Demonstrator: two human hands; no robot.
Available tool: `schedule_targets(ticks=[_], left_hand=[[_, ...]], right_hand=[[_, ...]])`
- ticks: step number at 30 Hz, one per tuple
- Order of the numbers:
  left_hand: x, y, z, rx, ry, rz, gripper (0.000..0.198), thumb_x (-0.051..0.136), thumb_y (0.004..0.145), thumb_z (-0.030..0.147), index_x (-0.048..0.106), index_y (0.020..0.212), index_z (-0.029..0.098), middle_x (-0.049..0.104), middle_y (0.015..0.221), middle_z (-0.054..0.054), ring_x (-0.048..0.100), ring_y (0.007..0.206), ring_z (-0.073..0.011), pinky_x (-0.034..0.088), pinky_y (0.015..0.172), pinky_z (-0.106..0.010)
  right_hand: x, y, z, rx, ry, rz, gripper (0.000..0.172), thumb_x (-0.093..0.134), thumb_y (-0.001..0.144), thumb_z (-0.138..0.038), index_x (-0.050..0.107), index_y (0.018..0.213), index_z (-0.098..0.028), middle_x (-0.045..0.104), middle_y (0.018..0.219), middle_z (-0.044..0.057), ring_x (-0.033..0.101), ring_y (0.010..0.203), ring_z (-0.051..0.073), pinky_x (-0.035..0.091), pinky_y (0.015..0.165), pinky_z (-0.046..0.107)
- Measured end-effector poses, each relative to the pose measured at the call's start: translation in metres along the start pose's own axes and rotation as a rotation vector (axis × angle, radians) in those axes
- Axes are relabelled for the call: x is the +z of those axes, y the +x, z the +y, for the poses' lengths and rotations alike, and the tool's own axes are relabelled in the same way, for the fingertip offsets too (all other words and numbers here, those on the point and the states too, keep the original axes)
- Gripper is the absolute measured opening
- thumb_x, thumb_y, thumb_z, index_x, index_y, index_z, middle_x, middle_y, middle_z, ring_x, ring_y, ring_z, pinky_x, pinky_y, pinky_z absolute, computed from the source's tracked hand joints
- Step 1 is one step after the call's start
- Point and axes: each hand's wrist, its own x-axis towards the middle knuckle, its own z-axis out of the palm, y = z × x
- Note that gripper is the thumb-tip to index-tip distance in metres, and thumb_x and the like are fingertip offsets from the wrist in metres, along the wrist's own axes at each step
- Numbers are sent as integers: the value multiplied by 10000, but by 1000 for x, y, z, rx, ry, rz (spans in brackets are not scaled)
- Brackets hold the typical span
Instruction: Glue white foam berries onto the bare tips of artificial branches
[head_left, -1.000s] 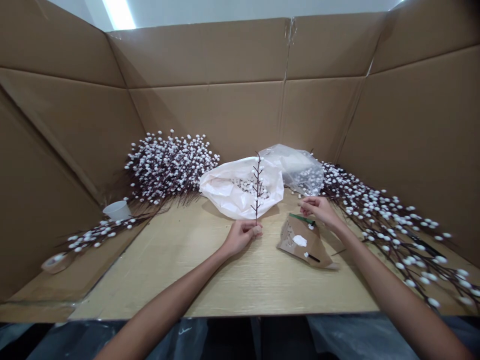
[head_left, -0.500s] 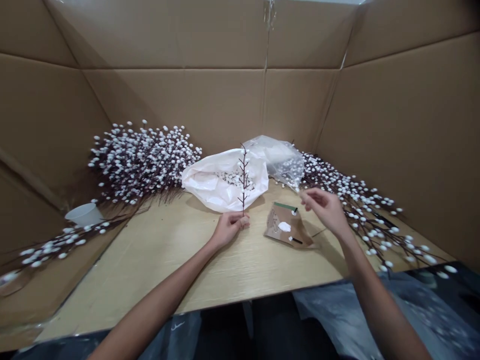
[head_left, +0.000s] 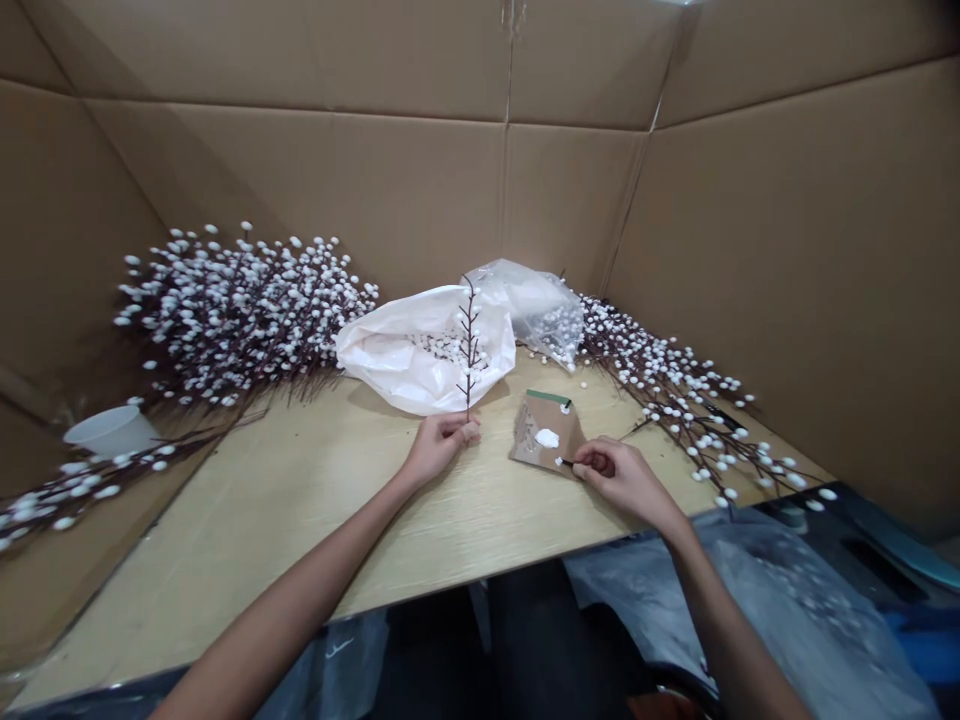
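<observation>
My left hand (head_left: 442, 445) is closed around the lower end of a dark brown artificial berry branch (head_left: 470, 350), which stands upright and carries a few white berries along its side twigs. On the table, a piece of brown cardboard (head_left: 536, 455) bears a white blob of what looks like glue (head_left: 547, 438). My right hand (head_left: 615, 475) is at the cardboard's lower right corner, its fingers pinching a thin black stick (head_left: 568, 463) with a white dab on its tip. A second dark stick with a white tip (head_left: 565, 407) lies near the green strip on the cardboard's top edge.
Behind the branch lies an open white plastic bag (head_left: 382, 370) of loose white berries, beside a clear bag (head_left: 544, 310). Berry branches are heaped at left (head_left: 247, 320) and right (head_left: 660, 370). A white cup (head_left: 112, 432) stands far left. Cardboard walls (head_left: 405, 190) enclose the table.
My right hand has come down and left from above the cardboard's right side and has taken hold of the lower black stick. My left hand still holds the branch. The view has shifted slightly.
</observation>
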Motion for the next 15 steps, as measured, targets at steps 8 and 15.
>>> schedule_targets(ticks=[8, 15], left_hand=[[0, -1, 2, 13, 17, -27, 328, 701, 687, 431, 685, 765, 113, 660, 659, -21, 578, 626, -141, 435, 627, -243], [0, -1, 2, 26, 17, -51, 288, 682, 707, 397, 677, 746, 111, 645, 645, -15, 561, 612, -130, 418, 616, -231]], right_hand=[[0, 2, 3, 59, 78, -18, 106, 536, 791, -263, 583, 742, -182, 614, 715, 24, 555, 658, 164, 412, 614, 269], [-7, 7, 0, 47, 223, 83, 142, 555, 799, -313, 598, 773, -180, 625, 755, 30, 575, 699, 170, 436, 656, 278]])
